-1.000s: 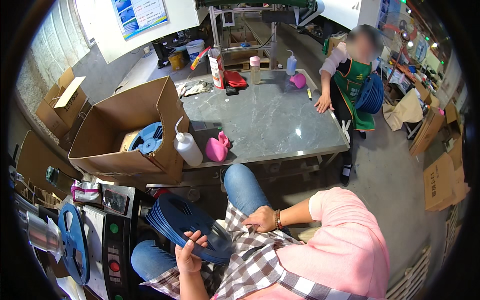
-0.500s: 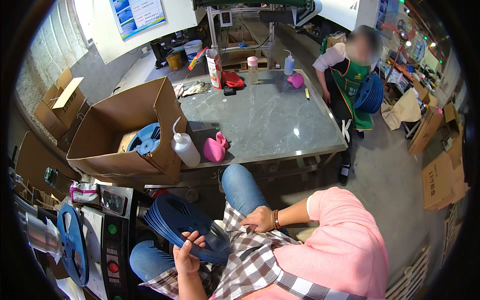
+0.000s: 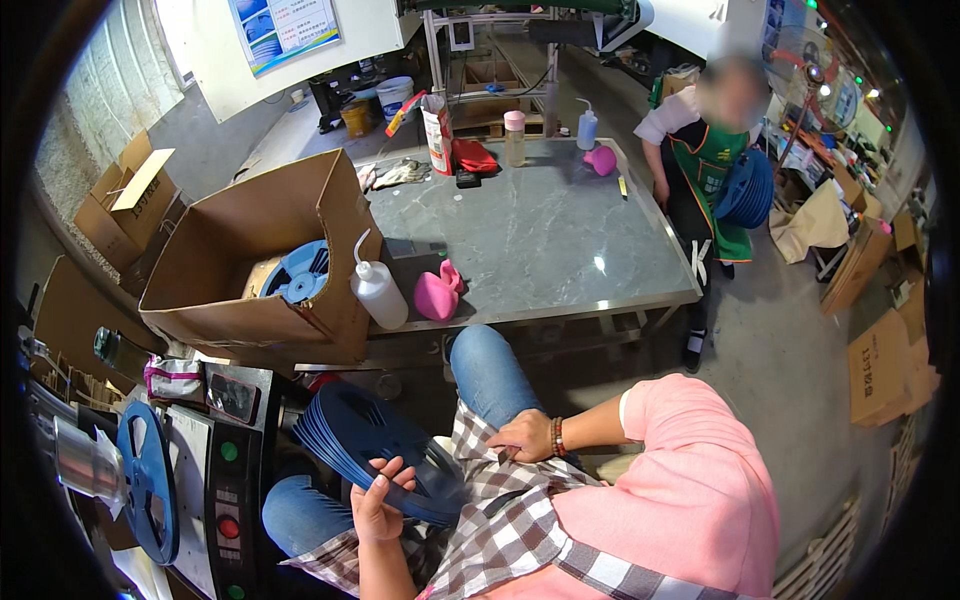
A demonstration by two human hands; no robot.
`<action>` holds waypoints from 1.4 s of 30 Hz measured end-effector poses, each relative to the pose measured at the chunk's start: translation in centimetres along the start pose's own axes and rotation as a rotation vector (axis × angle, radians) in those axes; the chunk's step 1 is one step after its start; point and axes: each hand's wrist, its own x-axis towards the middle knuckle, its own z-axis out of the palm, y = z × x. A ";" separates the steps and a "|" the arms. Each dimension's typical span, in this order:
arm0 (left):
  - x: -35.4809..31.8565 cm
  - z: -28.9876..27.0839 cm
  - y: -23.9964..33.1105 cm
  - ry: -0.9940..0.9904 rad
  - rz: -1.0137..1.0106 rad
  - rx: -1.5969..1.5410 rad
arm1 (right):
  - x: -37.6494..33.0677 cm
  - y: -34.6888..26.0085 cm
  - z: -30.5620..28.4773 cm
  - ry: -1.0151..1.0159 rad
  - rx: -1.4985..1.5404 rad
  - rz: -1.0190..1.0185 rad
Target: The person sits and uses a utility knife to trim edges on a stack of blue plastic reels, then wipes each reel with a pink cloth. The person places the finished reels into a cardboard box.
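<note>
A stack of blue plastic reels (image 3: 365, 440) tilts between my knees, above my lap. My left hand (image 3: 380, 500) is closed on the near rim of the stack, its fingers bent over the edge. On my right thigh rests my right hand (image 3: 525, 437), with a beaded bracelet at the wrist. Its fingers are bent against the brown-and-white checked apron (image 3: 480, 450) and appear to pinch the cloth; the fingertips are partly hidden. Another blue reel (image 3: 148, 485) is mounted on the machine at my left.
A cardboard box (image 3: 240, 325) with blue reels stands on the grey table (image 3: 540, 240), beside a white squeeze bottle (image 3: 378, 293) and a pink object (image 3: 437, 293). The black control box (image 3: 225, 470) has round buttons. Right of the table, a person (image 3: 710, 160) holds blue reels.
The whole view has shifted slightly. Both hands keep their places, the left on the reel stack and the right on my thigh.
</note>
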 end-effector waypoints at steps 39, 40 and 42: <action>-0.2 0.1 0.1 -0.038 0.016 0.015 | 0.1 0.1 0.1 0.020 0.008 -0.019; -0.2 0.1 0.1 -0.035 0.015 0.022 | 0.1 0.1 0.0 0.015 0.008 -0.021; -0.2 0.1 0.1 -0.034 0.014 0.028 | 0.0 0.1 0.0 0.018 0.009 -0.017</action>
